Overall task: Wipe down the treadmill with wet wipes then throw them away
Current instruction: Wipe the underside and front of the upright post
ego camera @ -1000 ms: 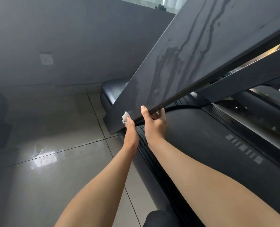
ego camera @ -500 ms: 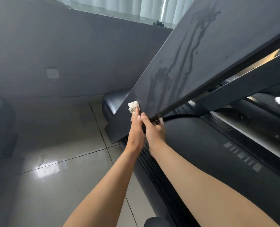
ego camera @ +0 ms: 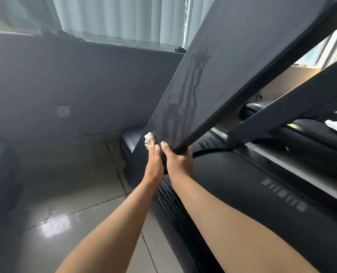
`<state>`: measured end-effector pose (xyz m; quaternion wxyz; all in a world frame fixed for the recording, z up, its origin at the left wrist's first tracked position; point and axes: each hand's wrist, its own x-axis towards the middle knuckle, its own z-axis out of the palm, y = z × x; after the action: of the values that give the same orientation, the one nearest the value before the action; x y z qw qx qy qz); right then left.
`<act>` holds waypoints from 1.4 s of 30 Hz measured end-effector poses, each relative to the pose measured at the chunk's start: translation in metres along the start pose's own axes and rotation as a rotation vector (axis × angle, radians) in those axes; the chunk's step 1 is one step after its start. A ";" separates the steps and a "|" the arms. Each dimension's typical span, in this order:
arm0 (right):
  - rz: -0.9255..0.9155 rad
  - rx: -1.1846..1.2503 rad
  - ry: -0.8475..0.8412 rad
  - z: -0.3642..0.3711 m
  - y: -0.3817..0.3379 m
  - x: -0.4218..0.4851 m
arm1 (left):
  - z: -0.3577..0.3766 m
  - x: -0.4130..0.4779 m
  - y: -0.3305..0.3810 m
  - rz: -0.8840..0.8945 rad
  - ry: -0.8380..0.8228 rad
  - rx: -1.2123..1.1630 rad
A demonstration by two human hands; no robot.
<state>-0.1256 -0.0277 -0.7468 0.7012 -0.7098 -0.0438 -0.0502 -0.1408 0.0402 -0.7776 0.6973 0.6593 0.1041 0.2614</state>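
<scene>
View from a head camera, looking down along 2 bare forearms. A dark treadmill (ego camera: 252,186) fills the right side; its wide slanted upright (ego camera: 223,71) rises from lower centre to top right and is marked by wet streaks (ego camera: 195,79). A small crumpled white wipe (ego camera: 148,139) is pressed against the upright's lower face by the left hand (ego camera: 154,164), its fingers fairly straight and close together. Just beside it, the upright's near edge is gripped by the right hand (ego camera: 180,163), thumb on the face, fingers curled behind. A glossy tiled floor (ego camera: 75,194) is seen at left, a grey wall (ego camera: 94,81) with a socket (ego camera: 62,110) beyond, and pale curtains (ego camera: 120,18) above
</scene>
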 end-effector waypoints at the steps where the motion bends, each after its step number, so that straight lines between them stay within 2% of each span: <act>1: -0.004 -0.002 -0.006 0.001 0.001 0.000 | 0.001 -0.011 -0.007 0.014 -0.014 -0.010; 6: 0.012 0.006 -0.041 -0.003 -0.001 -0.002 | 0.007 -0.033 -0.028 0.007 -0.020 -0.037; 13: 0.065 0.000 -0.069 -0.005 -0.006 0.001 | 0.006 0.001 0.031 0.080 -0.035 -0.152; 15: 0.078 0.007 -0.131 -0.009 -0.009 0.005 | 0.011 0.011 0.056 0.092 -0.018 -0.254; 18: 0.072 0.031 -0.242 -0.019 -0.013 0.007 | 0.008 0.025 0.070 0.143 -0.022 -0.199; 19: 0.049 0.078 -0.245 -0.022 -0.012 0.006 | 0.005 0.028 0.063 0.111 -0.004 -0.163; 23: -0.074 0.209 -0.147 -0.035 -0.020 -0.005 | 0.006 0.011 0.018 0.033 -0.055 -0.007; 26: -0.140 0.198 -0.091 -0.036 -0.023 -0.012 | 0.018 -0.035 0.006 0.089 -0.062 0.025; 30: -0.171 0.163 -0.067 -0.035 -0.020 -0.017 | 0.020 -0.047 -0.016 0.028 -0.048 0.040; 37: -0.146 0.129 -0.134 -0.049 -0.035 -0.015 | 0.020 -0.009 0.040 0.113 -0.023 -0.009; 42: -0.198 0.252 -0.134 -0.048 -0.055 -0.012 | 0.017 0.021 0.079 0.197 -0.057 0.011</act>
<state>-0.1453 -0.0750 -0.6937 0.7717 -0.6104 -0.1660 -0.0656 -0.1330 0.0356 -0.6943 0.6671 0.6773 0.0204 0.3094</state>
